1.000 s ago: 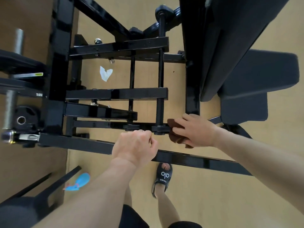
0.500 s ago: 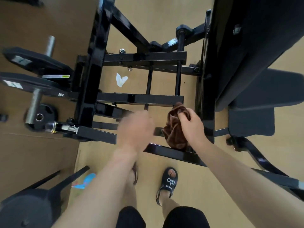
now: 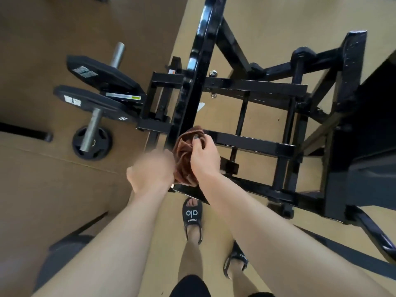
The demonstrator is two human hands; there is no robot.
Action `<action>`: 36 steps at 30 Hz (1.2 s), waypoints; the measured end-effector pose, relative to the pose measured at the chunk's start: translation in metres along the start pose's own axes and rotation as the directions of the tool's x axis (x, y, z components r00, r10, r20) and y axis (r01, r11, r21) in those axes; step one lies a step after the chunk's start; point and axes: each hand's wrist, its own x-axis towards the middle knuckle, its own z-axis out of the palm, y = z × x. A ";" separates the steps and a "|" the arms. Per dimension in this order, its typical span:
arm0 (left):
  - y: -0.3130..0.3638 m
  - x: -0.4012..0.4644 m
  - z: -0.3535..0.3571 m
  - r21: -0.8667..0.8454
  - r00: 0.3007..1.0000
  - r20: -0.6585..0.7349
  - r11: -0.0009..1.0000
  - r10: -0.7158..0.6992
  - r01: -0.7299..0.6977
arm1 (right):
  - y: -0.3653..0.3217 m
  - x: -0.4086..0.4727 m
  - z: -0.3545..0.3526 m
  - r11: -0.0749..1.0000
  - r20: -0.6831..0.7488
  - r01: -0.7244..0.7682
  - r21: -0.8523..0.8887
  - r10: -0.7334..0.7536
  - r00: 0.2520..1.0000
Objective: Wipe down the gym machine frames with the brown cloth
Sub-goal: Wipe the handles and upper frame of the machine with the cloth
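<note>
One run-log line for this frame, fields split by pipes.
right hand: holds bunched brown cloth | left hand: blurred beside cloth, grip unclear | black frame: cloth lifted in front, contact not visible

- Floor (image 3: 246, 24): tan surface at centre and right, meeting a darker brown area from 8 to 11 o'clock.
- Black machine frame (image 3: 250, 142): stands on the tan floor, filling 12 to 4 o'clock.
- Small weight plate (image 3: 92, 144): lies on the brown area at 9 o'clock.
- Two black sandals (image 3: 192, 217), worn: planted on the tan floor at 6 o'clock.
- White scrap (image 3: 201, 107): on the floor inside the frame, partly hidden.
</note>
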 end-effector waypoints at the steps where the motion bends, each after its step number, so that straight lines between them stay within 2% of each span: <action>1: 0.003 0.000 -0.001 -0.015 1.000 -0.015 1.000 -0.017 0.017 | -0.004 0.003 0.012 1.000 -0.018 -0.009 0.006 0.009 1.000; 4: 0.008 -0.002 -0.003 -0.089 0.998 -0.060 0.996 -0.021 0.016 | -0.011 0.009 0.043 0.998 -0.033 -0.042 -0.051 0.040 0.999; 8: 0.002 0.000 -0.003 -0.073 1.000 -0.017 0.997 -0.001 0.000 | -0.009 0.016 0.066 0.949 -0.044 -0.067 -0.308 0.057 0.997; 12: 0.009 -0.002 -0.001 -0.154 0.998 -0.066 0.988 -0.017 0.007 | -0.013 0.038 0.065 0.837 -0.036 0.056 -0.545 -0.091 0.995; 15: 0.011 -0.004 0.001 -0.158 0.988 -0.157 0.987 -0.011 -0.014 | -0.022 0.062 0.065 0.779 -0.066 0.136 -0.612 -0.221 0.973; 18: 0.009 -0.005 0.003 -0.159 0.984 -0.177 0.987 -0.004 -0.025 | -0.041 0.098 0.059 0.740 -0.085 0.195 -0.644 -0.323 0.943; 23: 0.011 -0.005 0.002 -0.167 0.974 -0.225 0.986 -0.012 -0.027 | -0.078 0.145 0.047 0.655 -0.019 0.286 -0.699 -0.417 0.909; 26: 0.010 -0.004 0.002 -0.159 0.977 -0.211 0.987 -0.020 -0.014 | -0.042 0.106 0.047 0.486 0.181 0.466 -0.739 -0.524 0.833; 29: 0.011 -0.004 0.002 -0.172 0.972 -0.234 0.985 -0.038 -0.002 | 0.010 0.059 0.039 0.196 0.466 0.643 -0.741 -0.539 0.702; 31: 0.011 -0.004 0.001 -0.192 0.962 -0.270 0.981 -0.045 -0.009 | 0.024 0.055 0.032 0.032 0.585 0.705 -0.709 -0.532 0.613; 36: 0.011 -0.005 0.000 -0.177 0.969 -0.240 0.984 -0.061 0.018 | 0.002 0.090 0.021 -0.127 0.700 0.779 -0.614 -0.544 0.463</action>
